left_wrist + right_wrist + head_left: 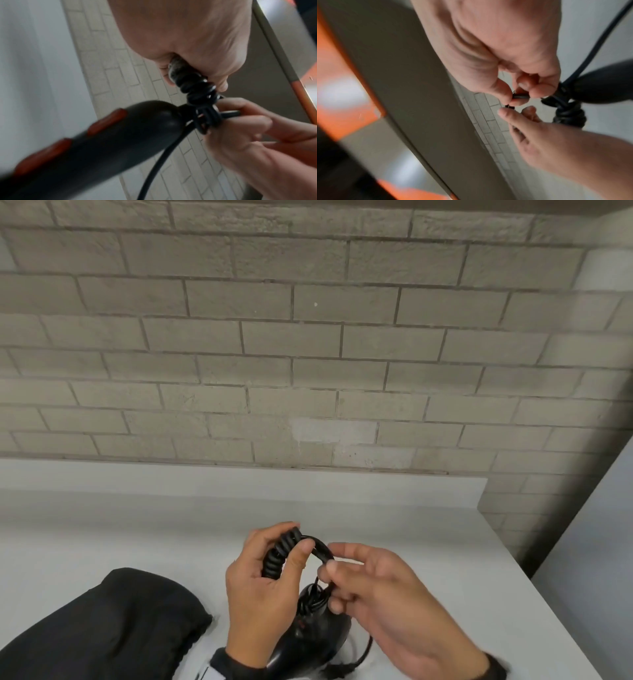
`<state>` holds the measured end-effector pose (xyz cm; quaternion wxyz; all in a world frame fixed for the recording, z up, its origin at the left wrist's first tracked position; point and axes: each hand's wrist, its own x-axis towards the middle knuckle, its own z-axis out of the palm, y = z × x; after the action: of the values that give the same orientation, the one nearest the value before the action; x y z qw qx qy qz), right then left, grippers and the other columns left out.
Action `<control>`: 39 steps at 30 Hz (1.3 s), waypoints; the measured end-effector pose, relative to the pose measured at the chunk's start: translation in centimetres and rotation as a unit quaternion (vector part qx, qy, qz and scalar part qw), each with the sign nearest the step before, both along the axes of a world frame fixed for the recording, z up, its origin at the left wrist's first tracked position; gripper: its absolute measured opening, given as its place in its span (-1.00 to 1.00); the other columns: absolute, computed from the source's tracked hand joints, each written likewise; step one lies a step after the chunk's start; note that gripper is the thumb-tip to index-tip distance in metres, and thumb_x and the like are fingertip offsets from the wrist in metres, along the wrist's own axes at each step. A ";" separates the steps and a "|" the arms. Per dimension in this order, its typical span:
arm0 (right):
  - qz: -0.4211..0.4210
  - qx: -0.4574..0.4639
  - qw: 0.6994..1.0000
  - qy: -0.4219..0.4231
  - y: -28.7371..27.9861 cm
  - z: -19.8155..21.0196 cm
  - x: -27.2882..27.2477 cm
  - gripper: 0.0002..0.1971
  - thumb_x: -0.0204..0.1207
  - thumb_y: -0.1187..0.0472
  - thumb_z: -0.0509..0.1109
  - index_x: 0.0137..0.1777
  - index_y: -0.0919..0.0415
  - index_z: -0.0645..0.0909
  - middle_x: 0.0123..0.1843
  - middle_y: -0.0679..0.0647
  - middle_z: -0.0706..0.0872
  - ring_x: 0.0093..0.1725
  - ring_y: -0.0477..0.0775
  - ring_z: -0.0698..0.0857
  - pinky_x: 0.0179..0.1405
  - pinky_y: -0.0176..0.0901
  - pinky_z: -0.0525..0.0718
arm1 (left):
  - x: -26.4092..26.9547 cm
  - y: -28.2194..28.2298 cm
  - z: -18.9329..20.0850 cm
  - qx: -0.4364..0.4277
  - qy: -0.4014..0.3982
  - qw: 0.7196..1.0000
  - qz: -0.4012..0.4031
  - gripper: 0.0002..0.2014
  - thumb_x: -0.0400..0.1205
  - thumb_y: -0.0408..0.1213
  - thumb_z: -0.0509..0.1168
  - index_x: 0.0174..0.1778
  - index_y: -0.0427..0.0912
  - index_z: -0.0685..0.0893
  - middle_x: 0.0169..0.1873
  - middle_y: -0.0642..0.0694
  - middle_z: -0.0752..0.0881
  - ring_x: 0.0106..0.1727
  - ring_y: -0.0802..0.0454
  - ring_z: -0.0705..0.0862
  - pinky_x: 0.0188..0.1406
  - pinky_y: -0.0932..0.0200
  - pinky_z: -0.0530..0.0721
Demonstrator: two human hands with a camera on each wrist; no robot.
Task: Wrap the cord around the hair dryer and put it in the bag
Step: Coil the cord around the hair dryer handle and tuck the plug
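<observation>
Cord [274,556] coils sit bundled in the left hand [263,587], whose fingers curl round them, while the right hand [387,594] at its 3 o'clock pinches a loop of the same cord between thumb and fingertips. Black, with orange buttons, the hair dryer [315,635] lies beneath both hands at 6 o'clock, above the white desk [102,529]. At 9 o'clock lies the black bag [113,625].

We find no text, label, brand or number that can be read in any view. The black plastic hair dryer [96,146] shows only plain orange-red buttons.
</observation>
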<state>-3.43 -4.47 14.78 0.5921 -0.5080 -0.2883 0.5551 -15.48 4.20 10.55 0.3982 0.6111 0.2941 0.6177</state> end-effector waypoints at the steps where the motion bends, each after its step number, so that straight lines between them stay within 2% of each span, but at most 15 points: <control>1: 0.026 -0.001 0.997 0.069 0.0 0.6 0.5 -0.70 0.52 0.40 0.46 0.22 0.43 0.58 -0.23 0.20 0.68 -0.43 -0.01 0.46 -0.29 -0.11 0.58 | -0.1 0.3 0.0 0.026 0.015 1.000 0.005 -0.71 0.46 0.08 0.50 0.07 0.14 0.78 -0.20 0.01 0.77 -0.17 0.12 0.78 -0.13 0.41 0.69; 4: 0.080 0.010 0.985 0.153 0.2 1.1 1.4 -0.73 0.50 0.35 0.47 0.16 0.43 0.60 -0.28 0.18 0.59 -0.45 -0.04 0.38 -0.27 -0.09 0.65 | -0.2 0.8 0.4 0.075 0.065 0.995 -0.001 -0.63 0.52 0.17 0.43 0.18 0.12 0.74 -0.14 0.02 0.76 -0.11 0.10 0.77 -0.09 0.43 0.65; 7: 0.057 0.038 0.991 0.115 0.3 0.3 1.1 -0.58 0.39 0.37 0.56 0.21 0.47 0.56 -0.27 0.23 0.64 -0.39 0.06 0.49 -0.27 -0.06 0.70 | -0.2 0.9 0.8 0.081 0.059 0.995 -0.007 -0.71 0.52 0.13 0.44 0.12 0.17 0.75 -0.15 0.11 0.81 -0.14 0.11 0.80 -0.13 0.36 0.70; 9: 0.023 0.070 0.993 0.088 0.2 -0.3 0.4 -0.53 0.40 0.43 0.57 0.29 0.42 0.52 -0.23 0.28 0.70 -0.33 0.16 0.63 -0.19 -0.01 0.75 | -0.2 0.8 1.0 0.037 0.046 0.998 -0.004 -0.75 0.50 0.07 0.48 0.08 0.19 0.77 -0.18 0.11 0.82 -0.20 0.06 0.82 -0.14 0.14 0.79; 12: -0.019 0.104 0.990 0.095 0.3 -1.2 -0.8 -0.55 0.42 0.43 0.54 0.30 0.40 0.52 -0.24 0.26 0.73 -0.29 0.15 0.73 -0.06 0.07 0.79 | -0.3 0.2 1.1 -0.056 0.010 0.998 -0.038 -0.67 0.42 -0.04 0.56 0.10 0.08 0.77 -0.26 -0.09 0.83 -0.25 -0.08 0.84 -0.12 -0.17 0.82; 16: -0.045 0.117 0.980 0.153 0.5 -1.9 -1.9 -0.50 0.37 0.38 0.51 0.31 0.40 0.50 -0.09 0.36 0.80 -0.07 0.21 0.82 -0.01 0.07 0.80 | -0.6 -0.6 1.1 -0.141 -0.064 0.984 -0.085 -0.61 0.32 -0.19 0.59 0.08 -0.03 0.79 -0.23 -0.23 0.84 -0.22 -0.20 0.84 -0.21 0.02 0.81; 18: -0.054 0.121 0.978 0.164 0.5 -2.1 -2.1 -0.53 0.40 0.38 0.53 0.29 0.41 0.50 -0.05 0.43 0.79 0.00 0.26 0.83 0.00 0.07 0.80 | -0.4 -0.8 1.2 -0.165 -0.092 0.978 -0.089 -0.66 0.33 -0.27 0.57 0.03 -0.11 0.81 -0.30 -0.20 0.82 -0.37 -0.13 0.79 -0.36 0.16 0.77; 19: -0.058 0.120 0.978 0.161 0.5 -2.1 -2.2 -0.57 0.44 0.38 0.53 0.27 0.43 0.51 -0.10 0.40 0.78 -0.05 0.23 0.83 -0.01 0.07 0.80 | -0.2 -0.8 1.2 -0.165 -0.098 0.978 -0.088 -0.70 0.33 -0.30 0.57 -0.01 -0.12 0.82 -0.35 -0.19 0.80 -0.46 -0.09 0.73 -0.42 0.18 0.74; 22: -0.054 0.100 0.990 0.081 0.4 -2.0 -2.3 -0.77 0.52 0.41 0.41 0.15 0.44 0.57 -0.24 0.23 0.80 -0.18 0.09 0.83 -0.01 0.01 0.80 | 0.0 -0.4 1.2 -0.128 -0.096 0.985 -0.067 -0.76 0.33 -0.32 0.57 -0.09 -0.12 0.85 -0.37 -0.18 0.80 -0.59 -0.04 0.61 -0.51 0.17 0.70; 24: -0.038 0.082 0.994 -0.056 0.1 -1.6 -2.1 -0.84 0.58 0.39 0.39 0.13 0.33 0.65 -0.18 0.15 0.86 -0.12 0.08 0.85 -0.03 -0.14 0.79 | 0.1 -0.2 1.1 -0.093 -0.079 0.992 -0.043 -0.76 0.31 -0.27 0.57 -0.10 -0.12 0.85 -0.38 -0.18 0.80 -0.62 -0.02 0.62 -0.53 0.18 0.70; 27: -0.011 0.094 0.952 -0.291 -0.2 -1.1 -1.6 -0.81 0.65 0.28 0.35 0.06 0.02 0.76 -0.09 -0.10 0.86 -0.03 -0.11 0.81 -0.01 -0.31 0.73 | 0.2 -0.1 1.1 -0.050 -0.049 0.997 -0.012 -0.75 0.31 -0.19 0.56 -0.10 -0.08 0.84 -0.37 -0.09 0.81 -0.60 0.01 0.66 -0.51 0.22 0.70; 29: -0.004 0.102 0.923 -0.371 -0.4 -0.9 -1.4 -0.78 0.68 0.20 0.29 0.02 -0.07 0.76 -0.08 -0.18 0.82 0.01 -0.15 0.76 0.03 -0.34 0.70 | 0.3 0.0 1.1 -0.025 -0.032 0.999 -0.001 -0.76 0.32 -0.16 0.55 -0.11 -0.03 0.82 -0.37 -0.03 0.82 -0.56 0.03 0.70 -0.47 0.23 0.71; 35: 0.010 0.083 0.932 -0.352 -0.6 -1.0 -0.8 -0.76 0.74 0.08 0.17 0.00 -0.10 0.68 0.03 -0.25 0.80 0.05 -0.21 0.73 0.09 -0.25 0.68 | 0.2 0.8 1.0 0.023 -0.007 1.000 0.000 -0.79 0.35 -0.18 0.57 -0.11 0.08 0.82 -0.40 -0.01 0.81 -0.54 0.01 0.76 -0.46 0.22 0.75; 38: 0.011 0.077 0.930 -0.360 -0.6 -0.2 -0.5 -0.74 0.74 0.08 0.18 -0.08 0.00 0.69 -0.10 -0.19 0.83 -0.07 -0.15 0.74 0.16 -0.11 0.67 | 0.4 1.0 0.8 0.031 -0.006 1.000 0.002 -0.79 0.36 -0.16 0.56 -0.10 0.01 0.81 -0.45 -0.06 0.79 -0.58 -0.01 0.73 -0.47 0.24 0.73; 39: 0.007 0.074 0.932 -0.355 -0.6 0.2 -0.1 -0.72 0.73 0.10 0.20 -0.14 0.06 0.69 -0.19 -0.12 0.83 -0.12 -0.05 0.75 0.14 -0.08 0.65 | 0.5 1.0 0.8 0.032 -0.009 0.999 0.001 -0.78 0.36 -0.15 0.55 -0.09 0.00 0.79 -0.45 -0.06 0.78 -0.58 -0.01 0.73 -0.46 0.26 0.73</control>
<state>-3.57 -5.03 15.01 0.4831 -0.6250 -0.5235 0.3192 -14.97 5.22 11.32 0.3804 0.6178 0.2716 0.6323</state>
